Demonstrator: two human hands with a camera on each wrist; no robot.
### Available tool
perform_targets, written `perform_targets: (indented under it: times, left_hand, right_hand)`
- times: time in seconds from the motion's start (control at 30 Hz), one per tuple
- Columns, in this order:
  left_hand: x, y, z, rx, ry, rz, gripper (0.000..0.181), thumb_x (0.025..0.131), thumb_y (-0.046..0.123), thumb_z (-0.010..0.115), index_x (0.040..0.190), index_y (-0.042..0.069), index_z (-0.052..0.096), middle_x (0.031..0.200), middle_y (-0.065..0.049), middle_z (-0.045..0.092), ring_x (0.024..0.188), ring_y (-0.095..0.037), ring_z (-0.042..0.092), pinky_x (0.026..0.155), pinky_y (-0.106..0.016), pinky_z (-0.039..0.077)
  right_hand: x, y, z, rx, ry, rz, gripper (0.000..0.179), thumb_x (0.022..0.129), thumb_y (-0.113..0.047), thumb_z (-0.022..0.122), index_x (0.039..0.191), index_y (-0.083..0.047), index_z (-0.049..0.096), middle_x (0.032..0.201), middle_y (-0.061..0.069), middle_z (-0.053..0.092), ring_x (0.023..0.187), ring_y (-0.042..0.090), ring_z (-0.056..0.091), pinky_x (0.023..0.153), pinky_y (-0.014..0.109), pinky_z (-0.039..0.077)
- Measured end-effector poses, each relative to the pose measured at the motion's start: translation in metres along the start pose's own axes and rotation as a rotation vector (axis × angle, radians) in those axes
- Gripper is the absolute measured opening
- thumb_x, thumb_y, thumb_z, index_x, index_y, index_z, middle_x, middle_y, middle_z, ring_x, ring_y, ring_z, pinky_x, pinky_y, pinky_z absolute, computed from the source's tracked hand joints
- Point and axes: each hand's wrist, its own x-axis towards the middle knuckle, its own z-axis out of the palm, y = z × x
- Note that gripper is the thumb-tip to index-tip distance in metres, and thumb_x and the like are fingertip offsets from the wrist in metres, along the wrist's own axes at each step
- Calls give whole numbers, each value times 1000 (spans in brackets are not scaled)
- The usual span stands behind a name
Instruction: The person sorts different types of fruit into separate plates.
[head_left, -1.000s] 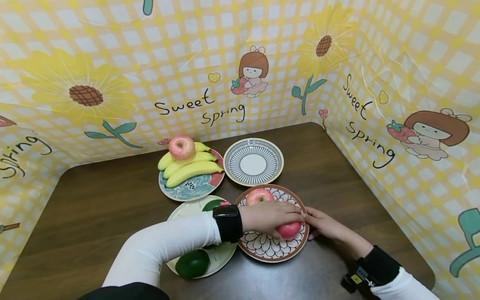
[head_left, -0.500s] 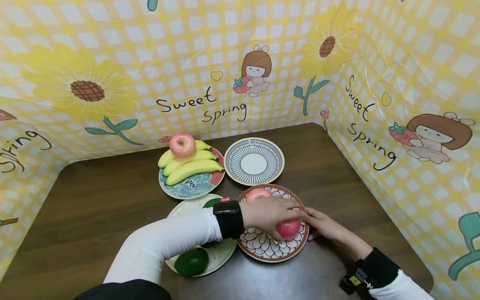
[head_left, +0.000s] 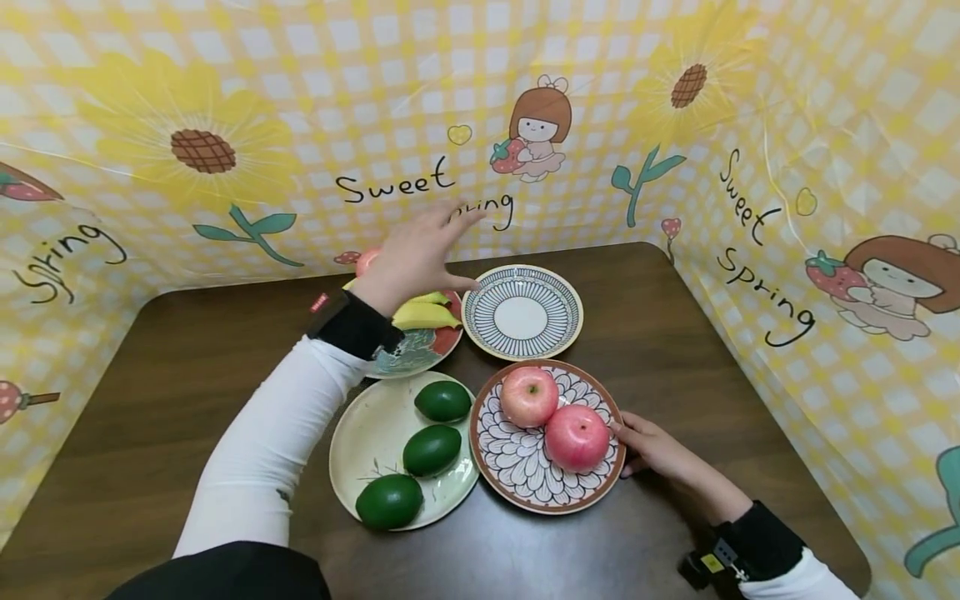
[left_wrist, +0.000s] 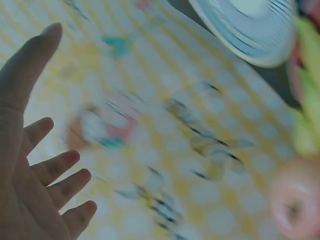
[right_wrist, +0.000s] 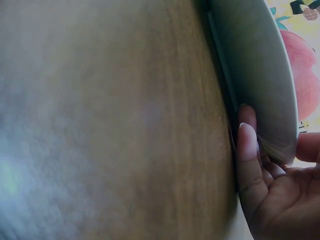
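Observation:
My left hand [head_left: 416, 250] is raised over the back plate of bananas [head_left: 423, 316], fingers spread and holding nothing; the left wrist view shows its thumb and fingers apart. Behind it an apple [left_wrist: 296, 200] on the bananas is mostly hidden in the head view. My right hand [head_left: 651, 446] grips the right rim of the brown-rimmed plate [head_left: 517, 483]. In the right wrist view its fingers [right_wrist: 247, 145] lie under that plate's edge, with the thumb on top. Two apples lie on this plate, one pale pink [head_left: 528, 397] and one redder [head_left: 577, 438], close together.
A cream plate [head_left: 352, 442] at the left bears three avocados [head_left: 432, 450]. Behind the apples stands a blue-striped plate [head_left: 521, 315] with nothing on it. The plates sit close together on the dark wooden table [head_left: 225, 375], with printed yellow cloth walls [head_left: 300, 100] around it.
My left hand has left the redder apple and moved up and left over the bananas, uncovering the apples and avocados. My right hand still holds the plate's rim. The head view has shifted slightly.

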Motion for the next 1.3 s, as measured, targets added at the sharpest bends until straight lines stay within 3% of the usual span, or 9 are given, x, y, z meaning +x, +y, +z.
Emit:
perform_targets:
  times: [0.1,0.23,0.43,0.63,0.77,0.87,1.0,1.3]
  left_hand:
    - [-4,-29,9,-6,-11,-91,102,79,47,87,161,17,33,166,-21,30,153,-42,32,123,-57,33]
    - [-9,-56,23,-21,1,-158,102,78,44,88,159,13,35,165,-24,31,154,-44,30,125,-57,29]
    - [-15,-83,43,-53,6,-246,95,83,39,85,158,10,35,163,-26,31,154,-45,26,127,-56,24]
    - [-22,-104,61,-122,14,-327,92,84,36,83,158,9,35,163,-27,30,153,-47,27,124,-62,27]
    - [-25,-116,67,-177,21,-337,92,83,30,84,157,6,36,162,-29,31,150,-50,30,121,-65,30]
    - [-27,-121,72,-204,-7,-346,92,83,27,84,158,5,35,162,-30,30,149,-52,30,119,-66,32]
    - [-29,-124,77,-195,-44,-370,90,85,26,81,158,6,34,162,-31,28,146,-55,31,114,-68,36]
    - [-27,-123,84,-161,-41,-391,75,89,24,66,155,4,38,158,-30,32,141,-59,33,109,-70,40]
  right_hand:
    - [0,0,-1,-6,3,8,54,111,-23,37,145,18,27,93,-1,64,76,6,65,66,24,58]
    - [0,0,-1,-8,3,25,55,111,-25,36,146,17,27,94,-1,65,78,7,65,68,24,58]
    - [-3,3,-2,-14,-9,18,60,112,-29,37,149,16,24,94,-1,65,77,7,65,67,24,58]
    - [-5,5,-1,-7,-7,19,61,112,-28,36,152,16,21,98,2,65,80,8,65,68,24,58]
    - [-3,1,0,-11,16,27,61,112,-27,38,151,16,22,96,4,65,78,9,64,67,25,58]
    - [-2,0,0,-5,22,27,60,111,-27,39,150,16,24,94,3,65,76,9,64,66,25,58]
    - [0,1,-3,-15,14,25,59,111,-29,40,149,15,26,94,2,65,76,9,65,67,25,58]
    - [0,3,-4,-16,23,30,57,111,-28,40,148,14,29,97,4,65,78,10,65,68,26,58]
